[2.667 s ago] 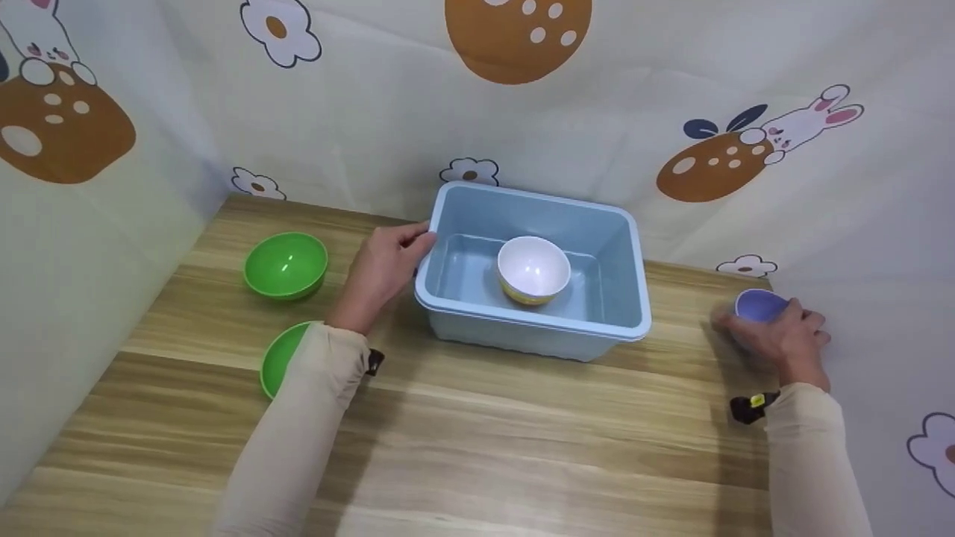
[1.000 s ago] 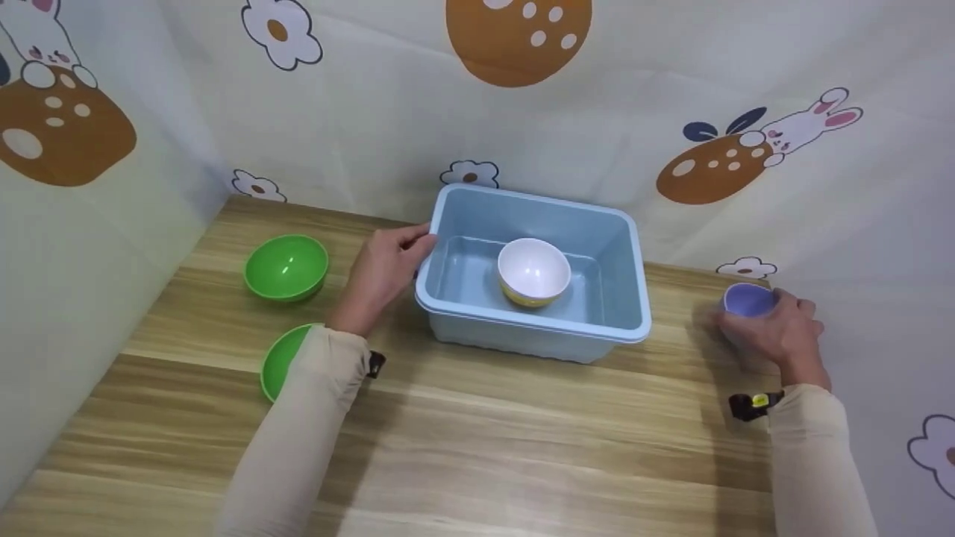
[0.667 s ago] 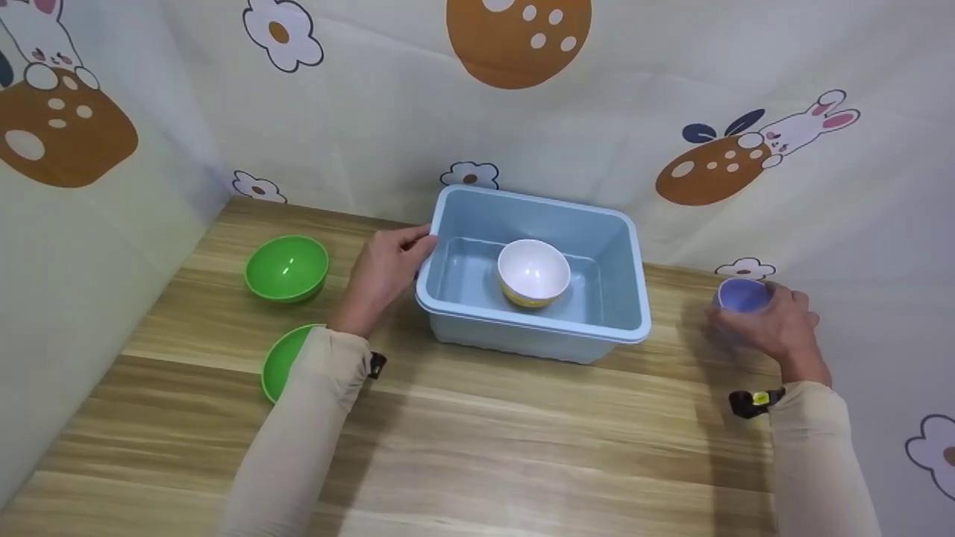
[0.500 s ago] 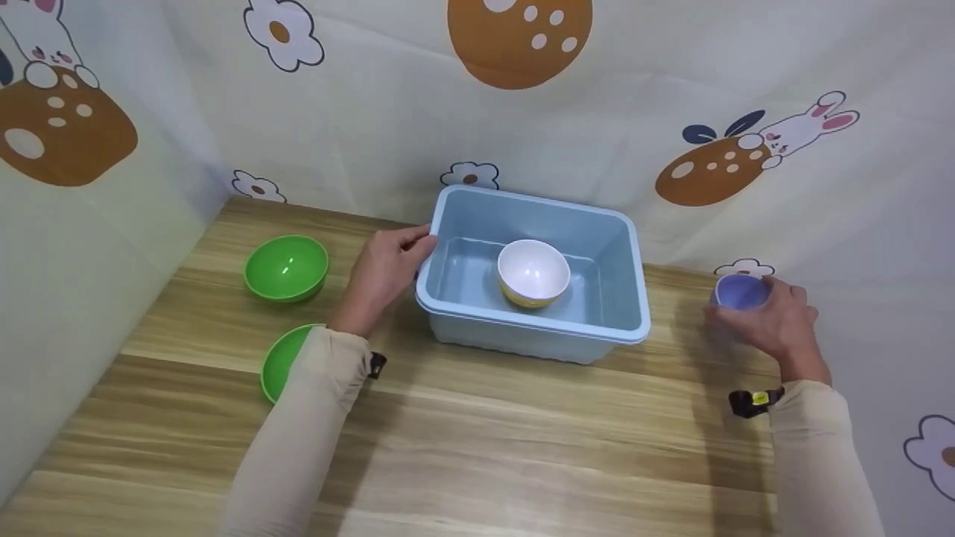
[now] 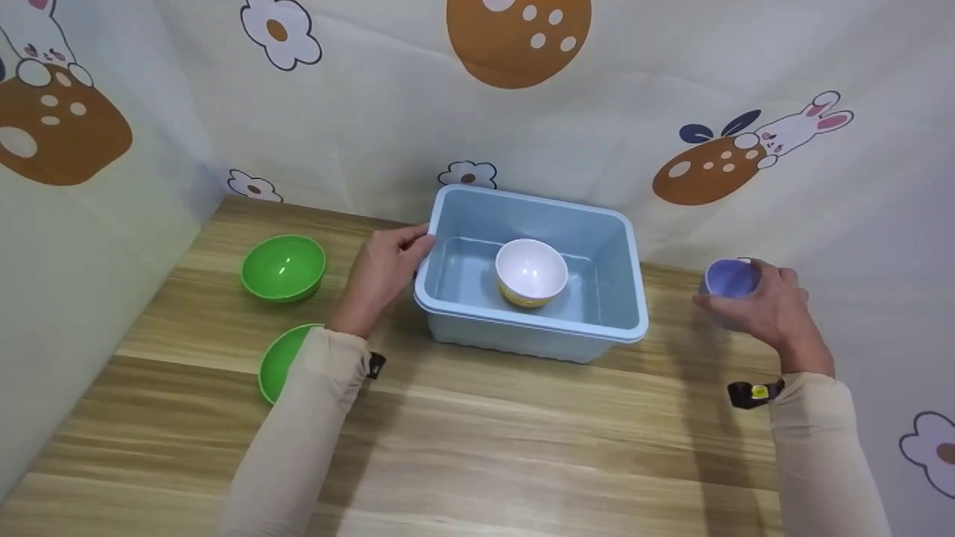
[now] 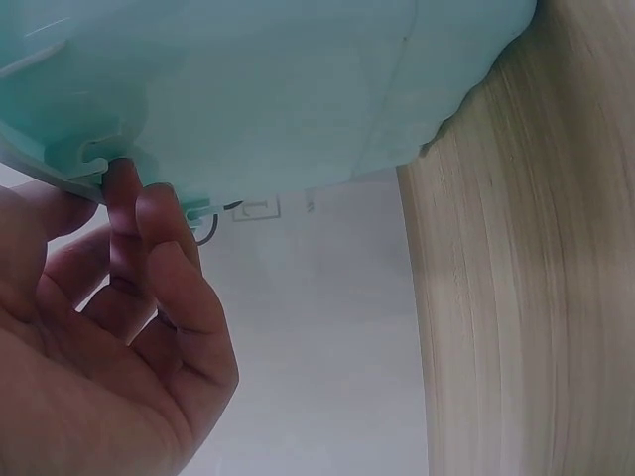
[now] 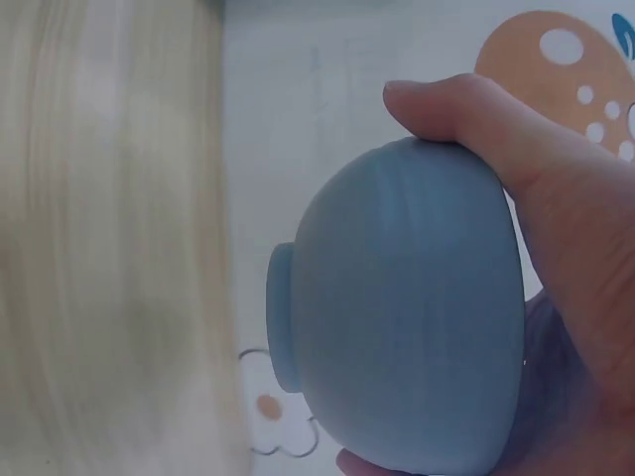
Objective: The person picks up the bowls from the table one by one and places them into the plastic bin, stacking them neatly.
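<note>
Purple bowl (image 5: 732, 279): small, rounded, short foot ring, matte lilac-blue outside; gripped in right hand (image 5: 761, 313), lifted clear of counter (image 5: 522, 425), mouth up, slightly tilted; right of tub, apart from it. Light blue tub (image 5: 630, 246): rectangular, open top, rolled rim, standing on counter; left hand (image 5: 380, 272) grips left rim, fingertips (image 6: 124, 183) under lip

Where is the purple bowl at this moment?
In the head view the purple bowl is at the right side, held in the right hand, to the right of the blue tub.
</note>
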### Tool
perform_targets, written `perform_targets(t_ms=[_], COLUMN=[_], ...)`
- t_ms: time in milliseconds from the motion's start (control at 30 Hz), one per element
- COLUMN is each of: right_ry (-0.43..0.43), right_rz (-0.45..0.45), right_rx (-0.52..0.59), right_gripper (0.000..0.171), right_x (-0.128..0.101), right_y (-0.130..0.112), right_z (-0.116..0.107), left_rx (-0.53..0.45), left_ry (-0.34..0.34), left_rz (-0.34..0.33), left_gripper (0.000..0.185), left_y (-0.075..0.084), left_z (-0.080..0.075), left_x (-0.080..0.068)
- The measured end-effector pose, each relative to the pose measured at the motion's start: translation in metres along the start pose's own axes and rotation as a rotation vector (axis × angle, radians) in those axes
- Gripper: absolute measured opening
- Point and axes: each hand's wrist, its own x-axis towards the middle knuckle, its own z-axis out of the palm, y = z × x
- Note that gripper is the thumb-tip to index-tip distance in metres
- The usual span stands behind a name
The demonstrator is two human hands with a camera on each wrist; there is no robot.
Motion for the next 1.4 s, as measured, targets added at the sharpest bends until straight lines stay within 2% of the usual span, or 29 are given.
perform_targets(t_ms=[200,433,533,733,933,1233,1400], right_ry=[0.026,0.000,0.002,0.065,0.068,0.094,0.080], right_rz=[-0.001,-0.027,-0.034,-0.061,-0.097,-0.178,-0.182], right_rx=[0.034,0.026,0.024,0.043,0.052,0.064,0.065], right_gripper=[0.121,0.123,0.122,0.120,0.123,0.118,0.118], right_x=[-0.003,-0.004,-0.004,-0.005,-0.003,-0.002,0.000], right_y=[-0.014,-0.027,-0.033,-0.045,-0.065,-0.098,-0.115], right_z=[-0.009,-0.020,-0.023,-0.031,-0.040,-0.050,-0.055], left_rx=[-0.016,-0.030,-0.025,-0.025,-0.039,-0.035,-0.018], left_ry=[-0.008,-0.014,-0.010,-0.007,-0.009,-0.013,-0.007], left_rz=[-0.029,-0.056,-0.047,0.011,-0.018,-0.046,-0.029], left_gripper=[0.047,0.047,0.047,0.046,0.046,0.046,0.046], left_y=[0.002,0.002,0.002,-0.001,0.001,0.003,0.004], left_z=[0.000,0.001,0.002,0.003,0.001,-0.002,-0.001], left_x=[-0.001,-0.001,-0.001,-0.001,-0.004,-0.005,-0.003])
